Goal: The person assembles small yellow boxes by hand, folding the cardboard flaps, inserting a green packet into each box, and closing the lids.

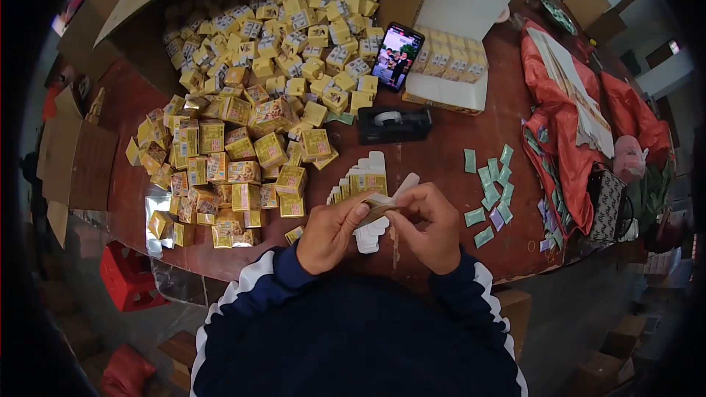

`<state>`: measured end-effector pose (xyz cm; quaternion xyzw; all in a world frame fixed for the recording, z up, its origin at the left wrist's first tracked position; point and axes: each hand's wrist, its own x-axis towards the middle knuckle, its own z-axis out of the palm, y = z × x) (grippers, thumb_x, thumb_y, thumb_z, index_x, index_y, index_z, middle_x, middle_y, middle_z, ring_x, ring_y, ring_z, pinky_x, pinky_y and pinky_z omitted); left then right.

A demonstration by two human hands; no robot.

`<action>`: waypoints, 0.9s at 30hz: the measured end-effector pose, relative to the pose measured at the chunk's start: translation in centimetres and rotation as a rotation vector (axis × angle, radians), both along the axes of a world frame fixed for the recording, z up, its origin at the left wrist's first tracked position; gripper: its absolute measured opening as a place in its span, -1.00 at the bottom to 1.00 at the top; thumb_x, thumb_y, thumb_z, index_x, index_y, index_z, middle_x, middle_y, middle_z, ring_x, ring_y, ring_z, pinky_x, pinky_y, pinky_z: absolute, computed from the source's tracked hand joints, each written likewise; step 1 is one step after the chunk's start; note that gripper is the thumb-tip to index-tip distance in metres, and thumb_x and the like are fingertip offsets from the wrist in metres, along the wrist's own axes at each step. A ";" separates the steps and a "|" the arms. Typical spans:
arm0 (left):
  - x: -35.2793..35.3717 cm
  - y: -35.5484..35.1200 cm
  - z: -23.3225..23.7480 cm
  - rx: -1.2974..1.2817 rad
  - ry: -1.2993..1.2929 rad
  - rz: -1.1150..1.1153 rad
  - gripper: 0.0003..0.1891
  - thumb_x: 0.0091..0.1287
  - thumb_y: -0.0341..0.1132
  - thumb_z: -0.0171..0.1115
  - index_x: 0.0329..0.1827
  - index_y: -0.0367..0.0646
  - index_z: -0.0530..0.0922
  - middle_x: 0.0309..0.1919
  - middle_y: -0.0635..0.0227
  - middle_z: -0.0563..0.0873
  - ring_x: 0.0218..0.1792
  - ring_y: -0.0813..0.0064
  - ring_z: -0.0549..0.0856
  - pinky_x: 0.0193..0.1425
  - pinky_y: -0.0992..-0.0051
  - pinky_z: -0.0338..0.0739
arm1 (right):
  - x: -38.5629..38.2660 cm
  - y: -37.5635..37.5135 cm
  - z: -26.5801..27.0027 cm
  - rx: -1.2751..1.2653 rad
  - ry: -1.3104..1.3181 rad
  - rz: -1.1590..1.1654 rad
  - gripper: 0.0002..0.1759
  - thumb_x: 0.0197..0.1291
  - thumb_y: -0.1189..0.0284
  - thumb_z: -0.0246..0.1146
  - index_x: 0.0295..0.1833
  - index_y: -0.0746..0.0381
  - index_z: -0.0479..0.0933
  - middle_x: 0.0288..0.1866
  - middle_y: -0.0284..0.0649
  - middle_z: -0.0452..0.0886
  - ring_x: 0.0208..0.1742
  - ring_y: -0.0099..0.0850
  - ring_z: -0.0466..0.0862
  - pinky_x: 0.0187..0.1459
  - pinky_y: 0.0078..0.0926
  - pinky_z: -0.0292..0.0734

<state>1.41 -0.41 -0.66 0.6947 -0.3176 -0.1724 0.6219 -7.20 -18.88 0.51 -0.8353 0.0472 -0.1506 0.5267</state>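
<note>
My left hand [325, 239] and my right hand [432, 229] meet near the table's front edge, both closed on one small carton [379, 207]. A pale flap of it sticks up between them, and my fingers hide much of its body. Below and behind the hands lies a fanned stack of flat carton blanks [367, 181], yellow printed with white flaps. Small green sachets [489, 190] are scattered to the right of my right hand, with a purple one [496, 219] among them. Left of my left hand is a heap of golden printed boxes [239, 148].
Many small yellow boxes [294, 37] spill from a large cardboard carton [140, 11]. A phone [398, 56] leans by a white tray [448, 92] of boxes, behind a black tape dispenser [395, 125]. Red plastic bags [544, 114] lie at right; a red stool [129, 279] stands at lower left.
</note>
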 end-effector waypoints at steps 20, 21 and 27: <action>1.2 1.7 3.0 0.258 0.034 -0.377 -0.37 0.39 -0.22 0.35 0.45 -0.31 0.38 0.12 -0.01 0.70 0.10 0.14 0.72 0.18 0.35 0.56 | 0.0 -2.1 1.3 0.207 0.277 0.646 -0.68 0.17 0.48 0.47 0.03 0.29 0.63 0.03 -0.24 0.59 -0.24 -0.51 0.68 -0.22 -0.53 0.63; 1.3 1.7 3.1 0.290 0.051 -0.396 -0.34 0.34 -0.24 0.43 0.43 -0.32 0.39 0.11 0.03 0.71 0.09 0.22 0.73 0.18 0.36 0.55 | 0.0 -2.2 1.1 0.104 0.177 0.655 -0.65 0.14 0.48 0.49 0.04 0.26 0.63 0.03 -0.23 0.59 -0.24 -0.50 0.69 -0.23 -0.54 0.63; 0.4 1.1 2.2 -0.056 0.315 -0.073 -0.30 0.23 -0.36 0.53 0.41 -0.23 0.39 -0.01 0.21 0.73 0.06 0.48 0.70 0.18 0.42 0.57 | -0.4 -1.1 1.4 0.280 -0.091 0.044 -0.50 0.16 0.43 0.47 0.22 0.28 0.57 0.18 -0.11 0.57 -0.03 -0.36 0.71 -0.05 -0.49 0.64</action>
